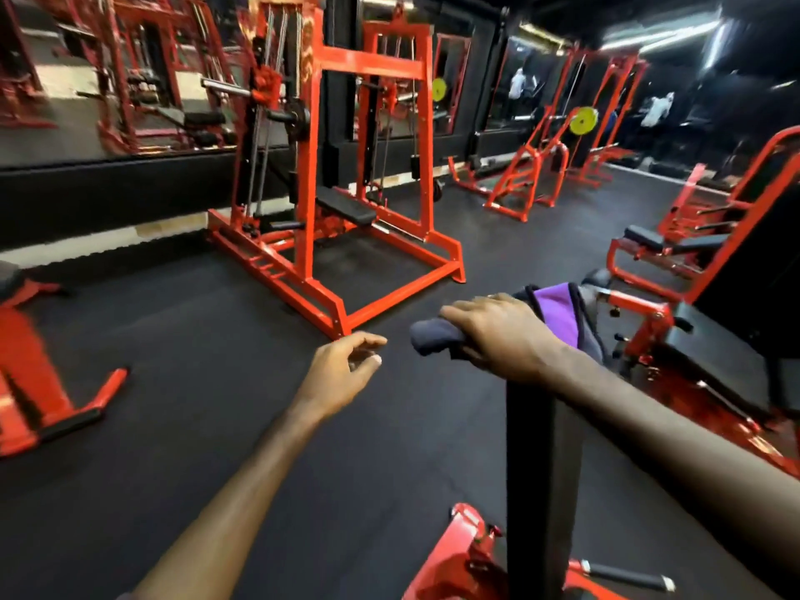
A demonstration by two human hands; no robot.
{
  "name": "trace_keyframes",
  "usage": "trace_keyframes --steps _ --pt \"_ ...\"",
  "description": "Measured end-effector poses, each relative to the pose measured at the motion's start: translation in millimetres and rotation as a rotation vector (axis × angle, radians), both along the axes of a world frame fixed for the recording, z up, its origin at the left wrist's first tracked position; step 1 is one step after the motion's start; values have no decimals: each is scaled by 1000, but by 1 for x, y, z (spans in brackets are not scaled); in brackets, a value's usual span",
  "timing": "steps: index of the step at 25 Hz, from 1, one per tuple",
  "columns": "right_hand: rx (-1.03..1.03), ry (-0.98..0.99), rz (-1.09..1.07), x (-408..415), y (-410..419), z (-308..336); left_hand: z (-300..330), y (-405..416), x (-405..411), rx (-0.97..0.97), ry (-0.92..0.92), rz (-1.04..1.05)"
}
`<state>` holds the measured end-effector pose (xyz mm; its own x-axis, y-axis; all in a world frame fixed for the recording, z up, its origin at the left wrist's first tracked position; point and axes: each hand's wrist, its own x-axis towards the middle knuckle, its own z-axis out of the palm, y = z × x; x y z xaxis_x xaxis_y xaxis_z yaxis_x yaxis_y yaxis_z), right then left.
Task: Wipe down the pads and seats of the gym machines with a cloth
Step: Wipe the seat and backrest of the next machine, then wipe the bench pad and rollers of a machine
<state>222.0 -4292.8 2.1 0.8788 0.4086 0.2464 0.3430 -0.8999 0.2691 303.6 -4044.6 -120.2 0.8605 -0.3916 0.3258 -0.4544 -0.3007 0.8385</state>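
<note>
My right hand grips a dark blue and purple cloth over the top of an upright black pad that stands on a red machine base. One rolled end of the cloth sticks out to the left of my fingers. My left hand hovers in the air just left of the pad, fingers loosely curled, holding nothing. To the right sits a machine with a black seat pad. A red rack straight ahead carries a black bench pad.
Black rubber floor lies between the machines. A red machine leg is at the left. Another bench with black pads stands at the right. Mirrors line the far wall, and plate-loaded red machines stand at the back.
</note>
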Motion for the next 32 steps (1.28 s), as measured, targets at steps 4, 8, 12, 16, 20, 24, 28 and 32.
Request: trace_keyframes --steps 4,8,12,16,20,24,28,32 --pt "297 162 -137 49 47 -6 11 48 34 64 82 -26" --pt "1050 440 -104 108 93 -33 15 86 76 41 146 78" --pt "1446 593 -87 204 153 -95 -12 102 120 -2 300 184" --pt "1630 736 -159 313 203 -156 -41 126 210 9 384 230" --pt "1857 871 -230 426 223 -170 -68 173 334 -123 557 376" --pt "1831 954 -146 526 226 -153 -83 192 430 -50 663 333" --pt "1766 998 -69 633 218 -133 -94 218 527 111 418 258" --pt "1525 1094 5 734 231 -124 -74 233 636 72 367 -11"
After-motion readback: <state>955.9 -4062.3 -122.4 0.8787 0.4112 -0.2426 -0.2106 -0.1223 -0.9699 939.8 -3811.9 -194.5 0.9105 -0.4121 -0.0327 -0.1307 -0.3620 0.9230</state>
